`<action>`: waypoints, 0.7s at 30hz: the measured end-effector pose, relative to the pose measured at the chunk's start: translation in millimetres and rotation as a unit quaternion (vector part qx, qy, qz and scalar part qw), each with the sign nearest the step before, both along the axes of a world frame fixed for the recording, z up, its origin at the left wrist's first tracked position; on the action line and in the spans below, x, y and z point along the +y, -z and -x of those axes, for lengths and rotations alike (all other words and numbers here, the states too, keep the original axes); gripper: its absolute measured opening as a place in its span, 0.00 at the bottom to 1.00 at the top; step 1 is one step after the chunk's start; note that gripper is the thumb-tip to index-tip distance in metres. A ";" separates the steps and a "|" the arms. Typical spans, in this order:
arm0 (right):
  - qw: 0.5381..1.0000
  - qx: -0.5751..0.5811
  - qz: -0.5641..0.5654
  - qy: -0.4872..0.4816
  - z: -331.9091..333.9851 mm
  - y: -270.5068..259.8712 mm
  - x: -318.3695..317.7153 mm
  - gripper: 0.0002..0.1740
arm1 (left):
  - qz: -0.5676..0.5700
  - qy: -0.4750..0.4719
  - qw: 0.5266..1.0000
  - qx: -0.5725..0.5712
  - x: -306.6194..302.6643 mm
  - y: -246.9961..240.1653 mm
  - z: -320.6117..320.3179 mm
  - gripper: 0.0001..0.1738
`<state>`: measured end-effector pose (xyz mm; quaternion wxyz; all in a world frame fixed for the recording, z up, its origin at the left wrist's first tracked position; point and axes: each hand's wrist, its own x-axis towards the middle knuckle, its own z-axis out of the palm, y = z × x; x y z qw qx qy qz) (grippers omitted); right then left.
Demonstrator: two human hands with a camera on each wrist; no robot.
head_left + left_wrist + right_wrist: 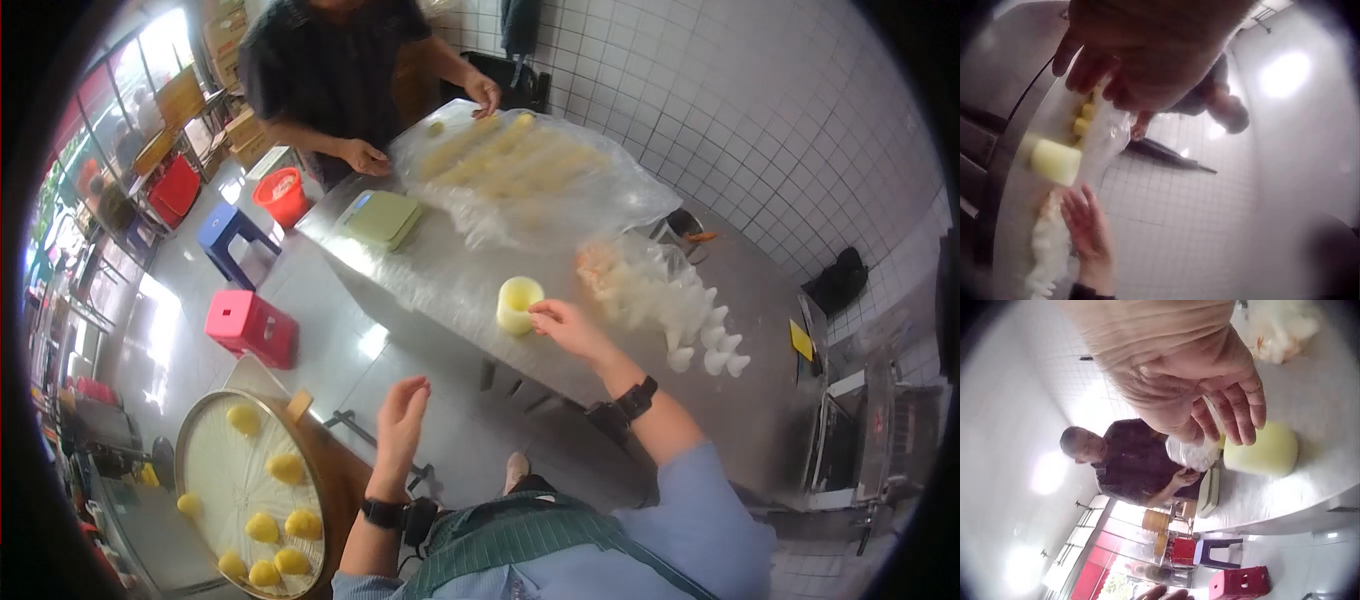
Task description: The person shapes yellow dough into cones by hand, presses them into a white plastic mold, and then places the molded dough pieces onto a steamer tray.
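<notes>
A pale yellow cylindrical tub (517, 306), its top showing an opening, stands near the front edge of the metal table. Right beside its rim is my right hand (572, 332), fingers loosely bent and nothing gripped; in the right wrist view the fingertips of that hand (1191, 387) overlap the tub (1263, 449). My left hand (402, 425) hovers in front of the table with relaxed fingers, holding nothing. To the right of the tub lies a clear bag with white cone-shaped pieces (680, 358) spilling toward the table's right.
A plastic sheet (560, 220) covers rows of yellow pieces on the table (450, 275). Across it stands another person (330, 80), near a green scale (383, 220). At lower left, a round tray (225, 480) bears several yellow lumps. Stools (252, 328) stand on the floor.
</notes>
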<state>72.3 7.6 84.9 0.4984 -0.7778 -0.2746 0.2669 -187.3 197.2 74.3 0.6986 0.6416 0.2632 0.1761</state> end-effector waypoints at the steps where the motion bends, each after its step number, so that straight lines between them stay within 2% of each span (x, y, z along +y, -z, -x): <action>1: 1.000 0.015 -0.010 0.020 -18.3 15.5 -12.6 0.20 | -0.049 0.019 0.999 -0.004 -2.6 21.1 -27.3 0.18; 3: 0.998 0.028 -0.023 0.043 -44.0 25.9 -30.5 0.20 | -0.059 0.036 0.997 0.017 -13.2 28.4 -75.7 0.20; 5: 0.996 0.036 0.011 0.083 -57.0 30.8 -39.3 0.20 | -0.049 0.043 0.997 0.049 -10.4 36.2 -116.0 0.22; 8: 0.991 0.071 0.027 0.109 -70.3 36.8 -38.3 0.19 | -0.051 0.044 0.993 0.095 22.4 73.7 -173.4 0.28; 9: 0.991 0.071 0.030 0.106 -78.5 40.5 -34.3 0.19 | -0.063 0.041 0.992 0.104 33.2 81.7 -189.2 0.32; 10: 0.993 0.042 0.068 0.083 -87.2 48.6 -28.1 0.20 | -0.059 0.038 0.992 0.103 38.4 79.4 -201.8 0.32; 12: 0.992 0.012 0.109 0.058 -108.1 65.9 -12.3 0.21 | -0.054 -0.003 0.987 0.149 48.8 74.8 -224.6 0.42; 13: 0.987 -0.007 0.160 0.031 -119.8 74.5 -1.6 0.21 | -0.050 -0.004 0.988 0.148 53.6 73.7 -233.6 0.42; 14: 0.977 -0.026 0.210 0.004 -131.5 82.1 8.6 0.22 | -0.036 0.017 0.984 0.173 58.7 72.3 -243.1 0.44; 15: 0.976 -0.031 0.214 0.002 -139.7 81.0 21.3 0.22 | -0.021 0.039 0.980 0.195 63.5 69.5 -252.0 0.47; 16: 0.966 0.037 0.257 -0.014 -148.6 81.1 35.1 0.23 | 0.019 0.042 0.982 0.184 65.5 63.8 -259.9 0.38; 17: 0.948 0.106 0.300 -0.030 -156.2 81.8 47.9 0.25 | 0.027 0.038 0.982 0.181 74.9 72.3 -267.8 0.38; 18: 0.945 0.103 0.307 -0.035 -164.0 87.2 58.9 0.25 | 0.072 0.062 0.986 0.135 85.3 73.6 -274.0 0.32; 19: 0.957 0.024 0.283 -0.055 -171.5 93.3 69.4 0.26 | 0.115 0.087 0.986 0.087 94.2 75.4 -280.6 0.27; 20: 0.962 -0.054 0.256 -0.076 -179.2 99.4 79.9 0.27 | 0.109 0.045 0.992 0.039 101.7 77.5 -285.8 0.17; 21: 0.961 -0.053 0.261 -0.079 -185.4 98.0 95.1 0.27 | 0.114 0.042 0.992 0.040 113.5 74.6 -292.6 0.17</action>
